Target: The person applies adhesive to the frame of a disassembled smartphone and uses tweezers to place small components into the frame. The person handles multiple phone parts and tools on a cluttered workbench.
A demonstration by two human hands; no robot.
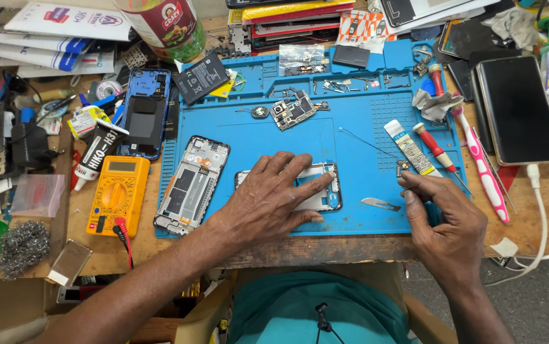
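Head view looks down on the phone frame lying flat near the front edge of my blue work mat: a dark-rimmed, opened phone body with a pale, whitish inner panel and rounded corners, its right end showing past my fingers, the rest covered. My left hand lies palm-down on it, fingers spread and loosely extended across the frame, pressing it to the mat rather than closed around it. My right hand sits just right of the frame at the mat's front right corner, thumb and forefinger pinched together on a small dark part that is too tiny to make out. Between my hands a small metal blade lies on the mat. Just above my right hand a white tube lies slantwise, with a red-handled screwdriver and a pink and white toothbrush beside it. To the left of the frame a second opened phone lies tilted on the mat's edge, and beyond it a yellow multimeter rests on the wooden bench. Higher on the mat lies a small circuit board. A dark phone lies face-up at the far right, off the mat.
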